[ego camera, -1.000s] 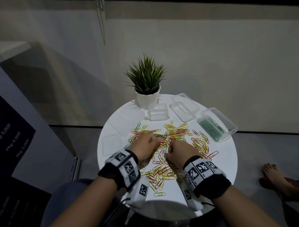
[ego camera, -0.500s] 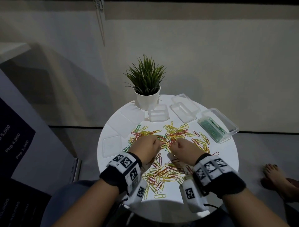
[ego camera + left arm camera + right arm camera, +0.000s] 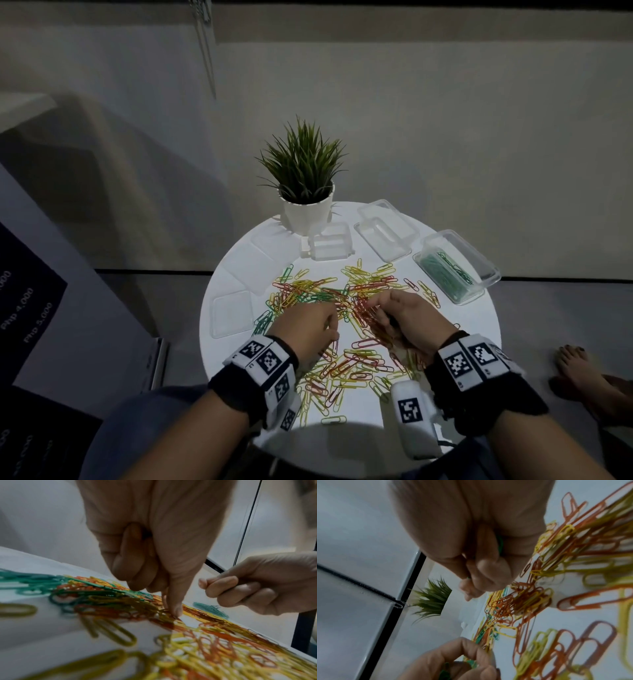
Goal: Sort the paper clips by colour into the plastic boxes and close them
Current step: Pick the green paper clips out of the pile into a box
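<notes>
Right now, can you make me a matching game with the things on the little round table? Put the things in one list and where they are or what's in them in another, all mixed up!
Things:
1. plant
2. box on the right
3. small box by the pot
4. flat lid

Descriptions:
A. at the left edge of the table
B. holds green clips
C. in a white pot at the back
D. clear, with no clips inside

Pairs: 1-C, 2-B, 3-D, 4-A
</notes>
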### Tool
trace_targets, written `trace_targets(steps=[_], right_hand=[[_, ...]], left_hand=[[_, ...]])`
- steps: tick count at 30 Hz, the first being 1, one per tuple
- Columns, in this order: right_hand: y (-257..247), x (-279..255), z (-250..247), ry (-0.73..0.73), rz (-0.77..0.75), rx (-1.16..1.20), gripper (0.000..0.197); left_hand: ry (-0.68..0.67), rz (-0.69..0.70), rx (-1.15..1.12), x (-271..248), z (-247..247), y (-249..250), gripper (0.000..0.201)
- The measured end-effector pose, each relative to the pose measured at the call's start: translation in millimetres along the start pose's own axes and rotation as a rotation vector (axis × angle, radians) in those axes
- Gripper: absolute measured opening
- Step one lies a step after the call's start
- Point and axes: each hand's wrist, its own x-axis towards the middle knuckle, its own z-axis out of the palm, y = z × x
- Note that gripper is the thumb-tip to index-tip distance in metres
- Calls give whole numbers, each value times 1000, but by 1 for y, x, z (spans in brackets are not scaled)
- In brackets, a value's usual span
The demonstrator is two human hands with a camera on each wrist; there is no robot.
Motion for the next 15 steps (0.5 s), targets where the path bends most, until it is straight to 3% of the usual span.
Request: trace_targets(steps=[5, 8, 11, 15], right_hand=[[-2, 0, 7, 45, -81, -338, 30], [-3, -2, 13, 37, -180, -708, 32], [-2, -10, 20, -8, -178, -1018, 31], [-1, -15, 12, 47, -134, -1113, 25]], left_hand=[[84, 44, -67, -2, -1, 3, 10], [111, 34, -9, 7, -3, 5, 17], [95, 28, 46, 6, -2, 3, 17], [102, 33, -62, -5, -3, -4, 12]])
